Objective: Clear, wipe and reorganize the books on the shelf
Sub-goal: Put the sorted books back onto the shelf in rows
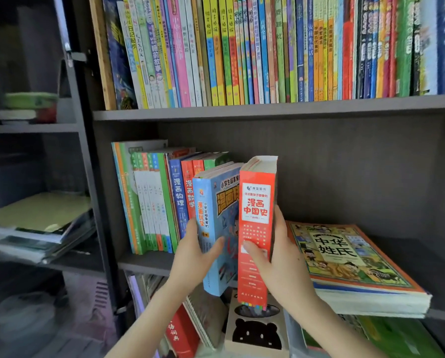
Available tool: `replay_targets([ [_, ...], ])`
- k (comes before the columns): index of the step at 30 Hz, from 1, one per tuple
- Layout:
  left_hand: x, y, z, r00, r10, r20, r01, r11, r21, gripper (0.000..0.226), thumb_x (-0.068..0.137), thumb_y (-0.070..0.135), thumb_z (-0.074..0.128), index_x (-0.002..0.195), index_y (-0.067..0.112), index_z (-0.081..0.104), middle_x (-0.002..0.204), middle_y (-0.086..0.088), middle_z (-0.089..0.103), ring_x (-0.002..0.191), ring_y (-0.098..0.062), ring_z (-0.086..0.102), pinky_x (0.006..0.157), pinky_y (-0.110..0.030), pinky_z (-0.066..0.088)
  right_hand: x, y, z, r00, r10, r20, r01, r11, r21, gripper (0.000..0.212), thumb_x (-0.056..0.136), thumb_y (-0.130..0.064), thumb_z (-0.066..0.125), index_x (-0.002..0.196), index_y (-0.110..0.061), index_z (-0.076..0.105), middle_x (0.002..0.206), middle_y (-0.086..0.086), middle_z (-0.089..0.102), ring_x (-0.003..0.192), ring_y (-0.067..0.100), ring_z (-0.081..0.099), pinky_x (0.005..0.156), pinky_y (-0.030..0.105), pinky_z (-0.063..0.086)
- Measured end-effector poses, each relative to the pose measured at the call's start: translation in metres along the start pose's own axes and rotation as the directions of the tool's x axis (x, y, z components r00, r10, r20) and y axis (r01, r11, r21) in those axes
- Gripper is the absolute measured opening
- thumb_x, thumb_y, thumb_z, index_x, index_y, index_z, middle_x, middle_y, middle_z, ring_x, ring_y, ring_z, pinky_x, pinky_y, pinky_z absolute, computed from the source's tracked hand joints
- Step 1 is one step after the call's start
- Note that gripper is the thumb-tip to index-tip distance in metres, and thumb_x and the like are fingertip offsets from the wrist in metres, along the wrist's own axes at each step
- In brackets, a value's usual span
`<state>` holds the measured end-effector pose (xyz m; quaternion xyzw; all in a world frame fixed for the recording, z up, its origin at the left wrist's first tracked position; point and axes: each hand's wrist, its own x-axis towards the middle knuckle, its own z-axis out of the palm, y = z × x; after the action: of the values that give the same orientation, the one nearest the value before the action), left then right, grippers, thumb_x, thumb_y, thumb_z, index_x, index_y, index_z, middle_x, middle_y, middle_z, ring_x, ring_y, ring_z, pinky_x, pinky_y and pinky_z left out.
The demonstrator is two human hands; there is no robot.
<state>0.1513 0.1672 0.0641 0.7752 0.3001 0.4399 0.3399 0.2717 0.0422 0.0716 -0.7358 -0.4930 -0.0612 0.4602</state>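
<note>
L hand [193,257] gripping blue book [216,228], R hand [280,259] gripping red book [256,228], both upright, spines outward

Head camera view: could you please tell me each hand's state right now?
Left hand: grips the thick light-blue paperback book.
Right hand: grips the thick red paperback book.

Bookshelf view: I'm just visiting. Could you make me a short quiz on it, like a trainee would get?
1. Which hand grips the red book?
2. True or false: the books on the top shelf lie flat in a pile.
3. The yellow illustrated book to the right of the hands: A) stands upright, B) lies flat, C) is held.
Key: 1, the right hand; the left hand holds the blue book. 2, false: they stand upright. 3, B.
</note>
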Motion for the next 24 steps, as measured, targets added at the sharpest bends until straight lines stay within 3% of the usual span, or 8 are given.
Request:
replay_targets([
  [2, 0.001, 0.003, 0.007, 0.996, 0.018, -0.084, -0.011, 0.996, 0.084, 0.038, 0.083, 0.024, 0.072, 0.101, 0.017, 0.040, 0.085, 0.013, 0.058, 0.071, 0.002, 0.061, 0.051, -0.010, 0.045, -0.009, -0.003, 0.004, 1.000, 0.014, -0.009, -0.015, 0.999, -0.042, 0.093, 0.086, -0.055, 0.056, 0.149, -0.032, -0.008, 0.137, -0.008, 0.051, 0.107, 0.013, 0.062, 0.085, 0.026, 0.050],
  [5, 0.000, 0.013, 0.017, 0.988, 0.001, -0.152, 0.021, 0.989, 0.143, 0.043, 0.083, 0.035, 0.071, 0.099, 0.017, 0.035, 0.080, 0.014, 0.052, 0.064, -0.002, 0.055, 0.046, -0.012, 0.039, -0.015, -0.005, 0.021, 0.996, 0.093, -0.005, -0.093, 0.994, -0.061, 0.113, 0.076, -0.060, 0.067, 0.147, -0.031, -0.015, 0.143, -0.009, 0.042, 0.115, 0.013, 0.058, 0.088, 0.025, 0.048],
  [7, -0.001, 0.019, 0.021, 0.986, -0.005, -0.164, 0.029, 0.989, 0.147, 0.042, 0.084, 0.037, 0.069, 0.093, 0.015, 0.034, 0.073, 0.009, 0.050, 0.054, -0.004, 0.050, 0.044, -0.016, 0.039, -0.014, -0.004, 0.031, 0.991, 0.128, -0.025, -0.129, 0.990, -0.052, 0.115, 0.073, -0.063, 0.067, 0.148, -0.029, -0.013, 0.144, -0.007, 0.042, 0.115, 0.012, 0.058, 0.089, 0.026, 0.050],
  [13, -0.009, 0.026, 0.007, 0.960, 0.036, -0.278, 0.014, 0.984, 0.178, 0.036, 0.085, 0.030, 0.070, 0.086, 0.014, 0.037, 0.063, 0.004, 0.051, 0.049, -0.007, 0.050, 0.044, -0.020, 0.039, -0.012, 0.004, 0.039, 0.975, 0.206, -0.089, -0.205, 0.979, 0.016, 0.104, 0.074, -0.047, 0.073, 0.150, -0.025, 0.006, 0.128, -0.004, 0.058, 0.105, 0.018, 0.064, 0.082, 0.026, 0.050],
  [16, -0.006, 0.044, -0.025, 0.923, -0.009, -0.386, 0.039, 0.997, 0.070, 0.031, 0.083, 0.026, 0.071, 0.089, 0.009, 0.046, 0.068, 0.006, 0.058, 0.056, -0.009, 0.057, 0.045, -0.018, 0.040, -0.008, 0.010, 0.041, 0.969, 0.226, -0.097, -0.219, 0.972, 0.079, 0.100, 0.073, -0.042, 0.075, 0.149, -0.027, 0.012, 0.119, -0.005, 0.063, 0.099, 0.019, 0.065, 0.078, 0.026, 0.049],
  [18, -0.006, 0.053, -0.049, 0.915, -0.043, -0.401, 0.045, 0.999, -0.004, 0.026, 0.083, 0.025, 0.072, 0.093, 0.012, 0.052, 0.077, 0.007, 0.064, 0.063, -0.011, 0.063, 0.052, -0.028, 0.050, -0.004, 0.014, 0.045, 0.973, 0.208, -0.095, -0.194, 0.971, 0.141, 0.098, 0.072, -0.040, 0.077, 0.148, -0.027, 0.016, 0.115, -0.006, 0.064, 0.095, 0.016, 0.066, 0.077, 0.028, 0.053],
  [22, -0.019, 0.058, -0.083, 0.903, -0.029, -0.429, 0.022, 1.000, -0.020, 0.025, 0.082, 0.024, 0.073, 0.094, 0.013, 0.053, 0.082, 0.009, 0.066, 0.060, 0.002, 0.064, 0.044, -0.014, 0.046, 0.015, 0.019, 0.056, 0.983, 0.162, -0.084, -0.142, 0.969, 0.203, 0.091, 0.074, -0.034, 0.079, 0.146, -0.023, 0.024, 0.119, -0.006, 0.062, 0.099, 0.015, 0.065, 0.079, 0.027, 0.053],
  [24, -0.026, 0.060, -0.096, 0.892, -0.034, -0.451, 0.026, 0.999, -0.024, 0.027, 0.081, 0.026, 0.073, 0.095, 0.013, 0.053, 0.083, 0.008, 0.068, 0.062, 0.001, 0.067, 0.047, -0.017, 0.051, 0.028, 0.021, 0.063, 0.985, 0.150, -0.082, -0.127, 0.962, 0.241, 0.087, 0.075, -0.033, 0.079, 0.144, -0.022, 0.027, 0.121, -0.004, 0.062, 0.103, 0.016, 0.064, 0.085, 0.033, 0.054],
])
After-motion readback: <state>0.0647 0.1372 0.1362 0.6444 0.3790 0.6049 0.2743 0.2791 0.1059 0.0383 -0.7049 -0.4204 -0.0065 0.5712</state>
